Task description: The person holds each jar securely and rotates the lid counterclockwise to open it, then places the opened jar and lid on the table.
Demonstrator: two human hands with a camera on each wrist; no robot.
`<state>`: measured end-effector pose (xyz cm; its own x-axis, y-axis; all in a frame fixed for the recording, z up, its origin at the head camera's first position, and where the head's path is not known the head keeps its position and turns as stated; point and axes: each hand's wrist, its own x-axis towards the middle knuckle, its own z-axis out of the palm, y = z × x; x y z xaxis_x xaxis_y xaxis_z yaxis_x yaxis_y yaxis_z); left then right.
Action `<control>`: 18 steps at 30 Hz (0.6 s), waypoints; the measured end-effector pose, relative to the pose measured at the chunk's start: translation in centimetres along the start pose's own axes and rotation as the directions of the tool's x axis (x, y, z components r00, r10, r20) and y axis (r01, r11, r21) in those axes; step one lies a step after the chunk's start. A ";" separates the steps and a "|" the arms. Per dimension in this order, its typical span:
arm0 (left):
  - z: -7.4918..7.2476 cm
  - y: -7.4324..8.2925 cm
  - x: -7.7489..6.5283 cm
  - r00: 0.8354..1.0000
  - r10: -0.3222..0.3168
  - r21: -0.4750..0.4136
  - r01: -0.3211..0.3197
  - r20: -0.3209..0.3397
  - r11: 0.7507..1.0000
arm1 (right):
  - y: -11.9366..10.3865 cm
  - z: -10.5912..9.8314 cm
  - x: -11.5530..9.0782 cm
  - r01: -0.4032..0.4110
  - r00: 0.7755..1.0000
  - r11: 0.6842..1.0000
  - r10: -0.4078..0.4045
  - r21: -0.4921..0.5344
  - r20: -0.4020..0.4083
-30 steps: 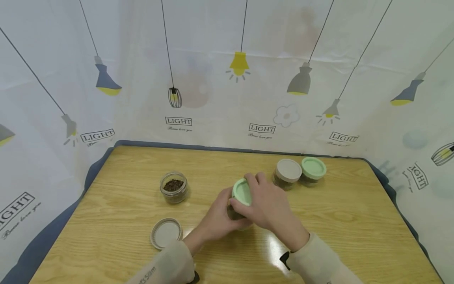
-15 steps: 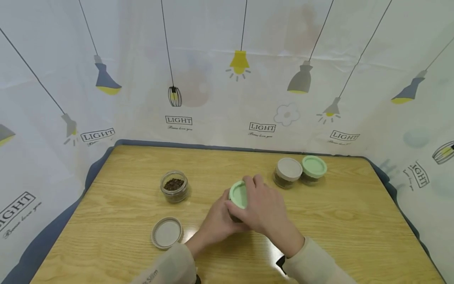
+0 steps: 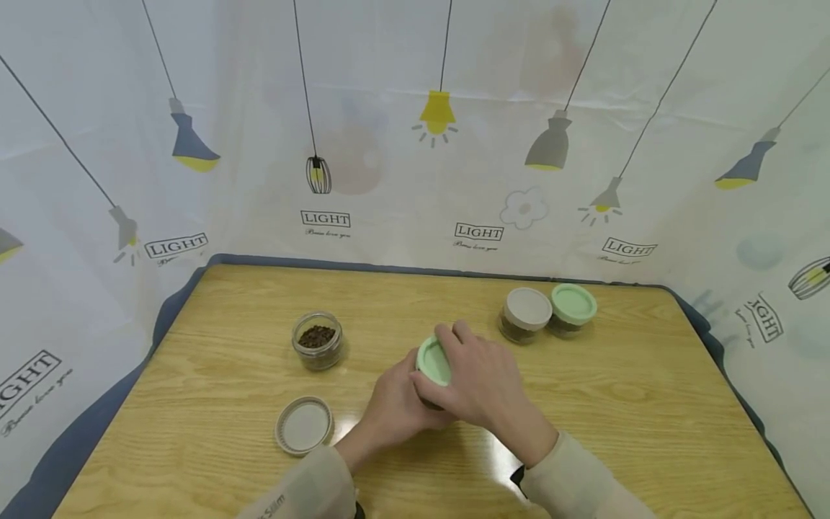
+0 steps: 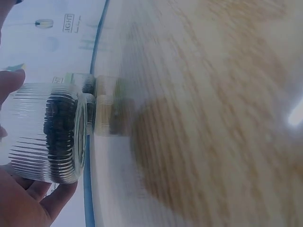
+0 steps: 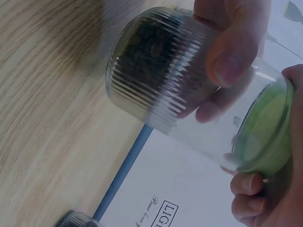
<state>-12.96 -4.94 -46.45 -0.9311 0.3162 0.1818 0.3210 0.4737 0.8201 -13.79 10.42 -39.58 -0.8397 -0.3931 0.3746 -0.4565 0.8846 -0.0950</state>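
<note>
My left hand (image 3: pixel 392 407) wraps round the side of a ribbed glass jar (image 4: pixel 31 132), close above the table in front of me. Dark brown pieces that look like coffee beans (image 5: pixel 149 49) fill the bottom of it. The jar's pale green lid (image 3: pixel 433 362) sits on its mouth, tilted a little to the left. My right hand (image 3: pixel 476 378) grips this lid from the right, thumb at the near edge and fingers over the far side. In the right wrist view, fingers of the left hand lie across the glass.
At the left stands an uncovered glass jar (image 3: pixel 318 342) with dark brown pieces inside. A grey lid (image 3: pixel 303 427) lies upside down nearer me, beside the left forearm. Back right, a grey-lidded jar (image 3: pixel 528 311) and a green-lidded jar (image 3: pixel 573 305) stand side by side.
Both hands and the jar have shifted slightly left and toward me. The right hand keeps its grip on the lid. The other jars and the grey lid have stayed put.
</note>
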 end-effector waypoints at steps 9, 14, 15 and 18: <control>-0.1 -0.4 -0.2 1.000 0.009 -0.007 -0.008 0.025 1.000 | 0.7 0.2 -0.2 0.132 0.991 0.991 -0.130 0.036 -0.034; -0.3 -0.4 -0.4 0.996 0.005 -0.059 0.001 0.094 0.998 | 1.4 0.1 -0.3 0.256 0.966 0.963 -0.253 0.083 -0.048; -0.3 -0.4 -0.4 0.995 0.007 -0.064 0.000 0.099 0.998 | 1.5 0.1 -0.3 0.265 0.964 0.960 -0.261 0.090 -0.047; -0.3 -0.4 -0.4 0.994 0.004 -0.078 0.004 0.109 0.997 | 1.8 0.1 -0.4 0.280 0.960 0.954 -0.278 0.103 -0.035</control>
<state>-12.77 -5.55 -46.71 -0.9055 0.4055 0.1252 0.3025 0.4097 0.8606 -14.35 12.14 -40.03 -0.6689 -0.6145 0.4183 -0.7012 0.7083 -0.0806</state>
